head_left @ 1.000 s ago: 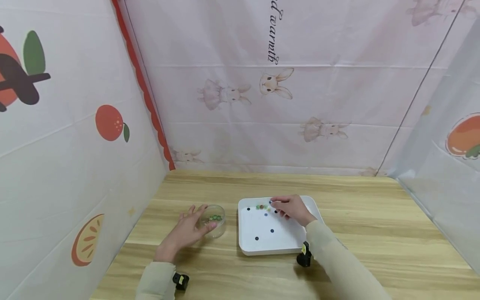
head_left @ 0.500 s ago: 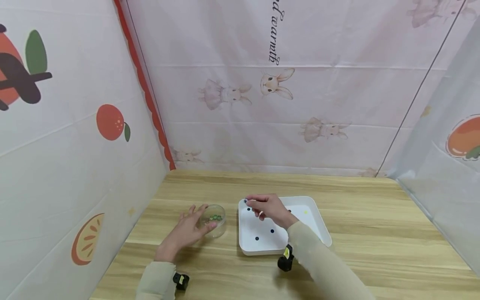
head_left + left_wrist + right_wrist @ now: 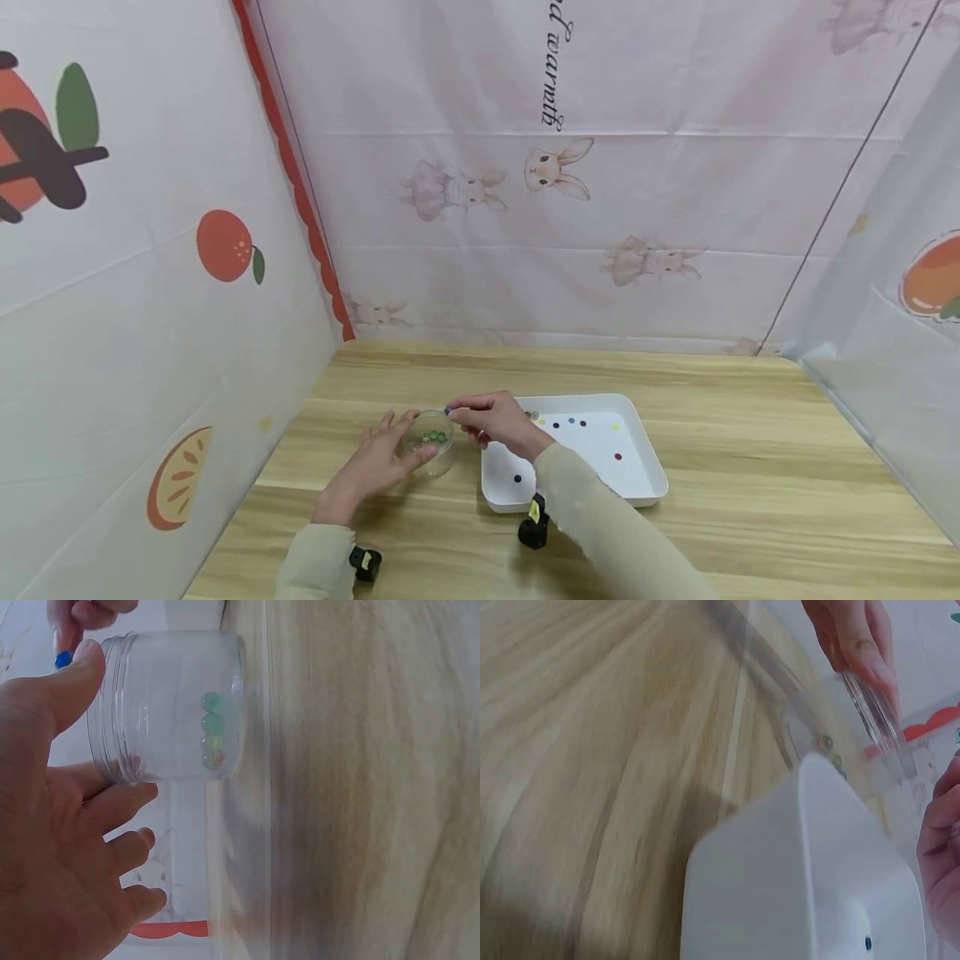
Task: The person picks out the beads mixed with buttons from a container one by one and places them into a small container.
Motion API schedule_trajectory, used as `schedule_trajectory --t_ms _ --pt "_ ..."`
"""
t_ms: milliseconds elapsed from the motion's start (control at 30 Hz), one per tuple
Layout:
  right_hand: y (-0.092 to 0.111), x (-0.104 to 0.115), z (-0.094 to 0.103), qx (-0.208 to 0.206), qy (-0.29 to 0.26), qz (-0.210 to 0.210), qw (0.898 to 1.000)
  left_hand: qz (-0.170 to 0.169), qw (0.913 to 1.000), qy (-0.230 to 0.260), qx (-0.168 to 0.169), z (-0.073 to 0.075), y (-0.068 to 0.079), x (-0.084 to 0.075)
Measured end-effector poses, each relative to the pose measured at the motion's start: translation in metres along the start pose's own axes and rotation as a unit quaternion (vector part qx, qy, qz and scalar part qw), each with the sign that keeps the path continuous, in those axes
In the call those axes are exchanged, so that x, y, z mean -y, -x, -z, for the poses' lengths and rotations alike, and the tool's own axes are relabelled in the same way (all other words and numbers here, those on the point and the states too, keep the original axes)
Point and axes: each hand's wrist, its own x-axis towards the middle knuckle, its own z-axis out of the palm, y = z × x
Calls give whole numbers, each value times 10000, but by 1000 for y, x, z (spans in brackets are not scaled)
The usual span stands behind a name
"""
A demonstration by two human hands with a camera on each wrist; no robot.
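My left hand holds a clear round jar between thumb and fingers near its threaded rim. The jar stands upright on the table with no lid on it. Several green marble-like beads lie at its bottom in the left wrist view, with a hint of yellow and orange among them. Between thumb and forefinger my right hand pinches a small blue bead, right by the jar's open mouth. Part of the white tray is hidden beneath the right hand and forearm.
Scattered in the tray are several small beads, among them a red bead, a yellow bead and a black bead. Printed cloth walls enclose the wooden table at the back and sides.
My right hand has carried the blue bead leftward from above the tray to the jar's mouth, uncovering more beads on the tray's right side. The left hand and jar stay in place.
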Motion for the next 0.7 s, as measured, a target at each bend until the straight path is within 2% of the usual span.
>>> schedule_trajectory --t_ms 400,600,700 --pt "-7 -2 -20 102 104 64 9999 40 10000 -20 24 1 0 0" --pt "-7 -6 -24 149 154 41 9998 -3 10000 -64 -6 0 -1 1" --pt "-7 -5 -21 60 -42 -9 10000 11 10000 -67 1 1 0 0"
